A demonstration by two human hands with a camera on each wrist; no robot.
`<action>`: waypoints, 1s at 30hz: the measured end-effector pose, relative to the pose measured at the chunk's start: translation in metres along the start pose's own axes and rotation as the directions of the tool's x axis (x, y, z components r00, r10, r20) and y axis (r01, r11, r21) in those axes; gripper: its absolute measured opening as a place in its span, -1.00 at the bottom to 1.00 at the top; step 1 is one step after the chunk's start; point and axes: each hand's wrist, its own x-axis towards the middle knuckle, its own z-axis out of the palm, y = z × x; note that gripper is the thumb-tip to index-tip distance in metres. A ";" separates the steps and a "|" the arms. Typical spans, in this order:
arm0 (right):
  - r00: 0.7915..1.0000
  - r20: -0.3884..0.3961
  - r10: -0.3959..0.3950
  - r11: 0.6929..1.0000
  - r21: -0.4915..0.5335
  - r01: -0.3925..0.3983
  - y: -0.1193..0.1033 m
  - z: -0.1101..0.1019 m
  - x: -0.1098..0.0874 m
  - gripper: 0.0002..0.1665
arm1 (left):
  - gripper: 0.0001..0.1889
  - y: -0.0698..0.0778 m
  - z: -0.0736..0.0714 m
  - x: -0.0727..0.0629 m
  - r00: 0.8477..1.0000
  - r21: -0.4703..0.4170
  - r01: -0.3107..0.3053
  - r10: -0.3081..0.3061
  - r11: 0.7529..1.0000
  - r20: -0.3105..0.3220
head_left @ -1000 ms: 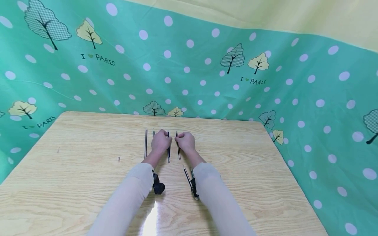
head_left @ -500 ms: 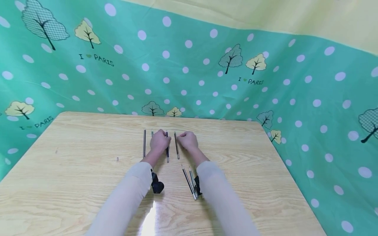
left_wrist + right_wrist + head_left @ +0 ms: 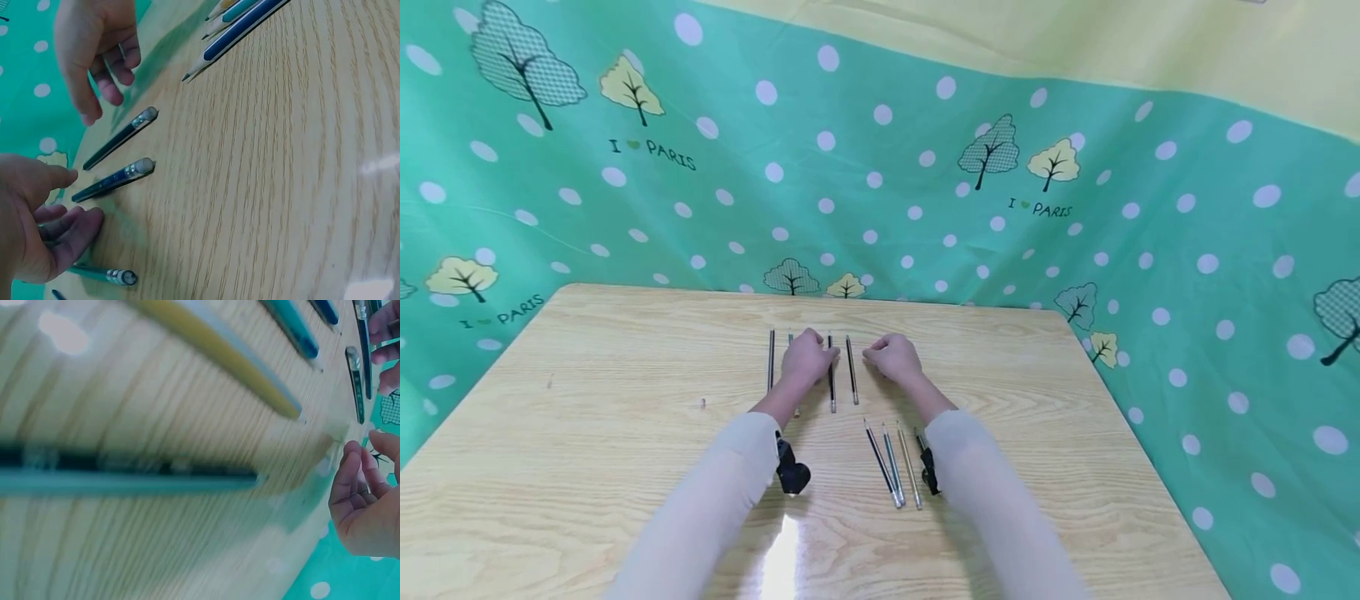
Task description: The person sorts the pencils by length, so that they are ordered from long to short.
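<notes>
My left hand (image 3: 806,358) hovers at a dark blue pencil (image 3: 832,379) in the back row, its thumb and fingers spread on either side in the left wrist view. A green pencil (image 3: 103,274) lies partly under that hand, with a dark pencil (image 3: 771,358) further left. To the right, a black pencil (image 3: 852,371) lies flat between the two hands. My right hand (image 3: 895,358) is just right of this pencil, fingers loosely bent and thumb apart. Nothing is in its grasp in the right wrist view (image 3: 369,500).
Nearer me lie a dark blue pencil (image 3: 880,461), a teal pencil (image 3: 892,462) and a yellow pencil (image 3: 908,462), points away from me. A dark green pencil (image 3: 125,475) beside them is partly covered by my right wrist. A small bit (image 3: 703,403) lies left on the wooden table (image 3: 587,467).
My right hand has let go of the black pencil and drawn away to the right. Its forearm now uncovers more of the front pencils. My left hand has stayed nearly in place.
</notes>
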 end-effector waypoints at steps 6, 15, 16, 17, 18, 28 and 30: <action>0.999 0.024 -0.030 0.999 -0.023 0.031 0.006 -0.010 -0.004 -0.70 | -0.51 0.005 -0.005 -0.003 0.998 -0.014 0.016 -0.015 1.000 0.059; 0.997 0.068 -0.040 0.999 -0.023 0.041 0.010 -0.021 -0.009 -0.72 | -0.49 0.008 -0.014 -0.014 0.996 0.031 -0.036 0.033 0.999 0.083; 0.997 0.072 -0.040 0.999 -0.025 0.042 0.011 -0.021 -0.010 -0.72 | -0.49 0.008 -0.016 -0.016 0.996 0.038 -0.045 0.042 0.998 0.083; 0.996 0.076 -0.041 0.999 -0.027 0.043 0.011 -0.022 -0.010 -0.72 | -0.49 0.008 -0.017 -0.017 0.996 0.042 -0.050 0.046 0.998 0.079; 0.996 0.079 -0.041 0.999 -0.028 0.043 0.012 -0.022 -0.011 -0.71 | -0.49 0.008 -0.018 -0.018 0.996 0.045 -0.055 0.051 0.997 0.077; 0.995 0.095 -0.040 0.998 -0.047 0.044 0.015 -0.030 -0.020 -0.74 | -0.50 0.005 -0.025 -0.029 0.987 0.072 -0.148 0.144 0.986 0.065; 0.994 0.108 -0.036 0.998 -0.050 0.042 0.015 -0.031 -0.023 -0.76 | -0.50 0.004 -0.026 -0.031 0.985 0.067 -0.159 0.154 0.985 0.072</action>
